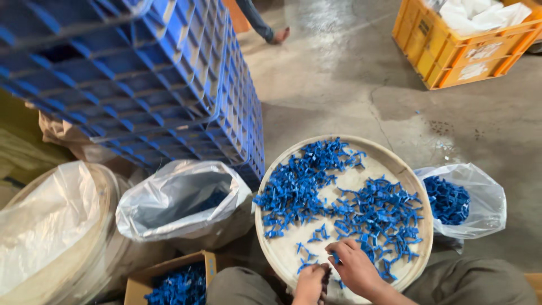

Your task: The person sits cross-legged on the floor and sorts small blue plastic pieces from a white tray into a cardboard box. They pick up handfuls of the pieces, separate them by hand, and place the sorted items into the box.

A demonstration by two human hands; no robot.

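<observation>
Right hand (354,266) nearer, fingers curled and pinching small blue plastic pieces (361,212) at the near edge of the round tray (402,169); main heap just ahead. Left hand (309,283) closed at the rim; contents hidden.

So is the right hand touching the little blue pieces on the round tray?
Touching. The head view shows the right hand lying on the round tray, its fingertips resting on the blue pieces with no gap.
</observation>
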